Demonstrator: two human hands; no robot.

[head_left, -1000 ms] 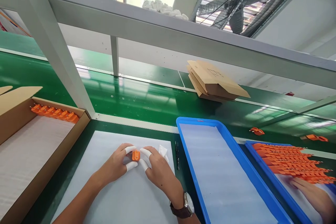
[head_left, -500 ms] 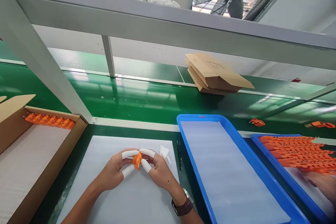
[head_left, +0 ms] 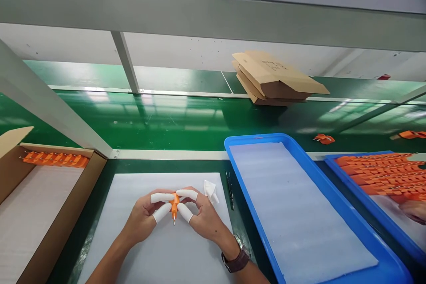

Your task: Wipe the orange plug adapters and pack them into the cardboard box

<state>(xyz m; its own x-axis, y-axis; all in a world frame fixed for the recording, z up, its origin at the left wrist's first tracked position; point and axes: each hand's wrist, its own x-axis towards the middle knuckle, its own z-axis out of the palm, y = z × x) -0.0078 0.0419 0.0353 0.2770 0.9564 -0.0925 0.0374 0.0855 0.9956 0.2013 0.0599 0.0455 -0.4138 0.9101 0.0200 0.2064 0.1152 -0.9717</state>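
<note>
Between my two hands, above a white sheet (head_left: 166, 257), is a small orange part (head_left: 174, 206) with a metal tip pointing down toward me. My left hand (head_left: 146, 215) pinches its left side, thumb and index finger in white finger covers. From the other side my right hand (head_left: 199, 213) grips it the same way, also with white covers; a dark-strapped watch is on that wrist. A crumpled white piece (head_left: 210, 191) lies on the sheet just beyond my right hand.
At left stands a cardboard box (head_left: 63, 206) with a row of orange parts. A blue lined tray (head_left: 256, 217) is on the right; beyond it, another person's hand (head_left: 414, 209) touches orange parts in a second blue tray (head_left: 376, 217). Folded cardboard (head_left: 282, 80) lies at the back.
The view has tipped downward. The orange part has turned in my fingers, so its metal tip shows more clearly. The other person's hand has moved up toward the orange parts.
</note>
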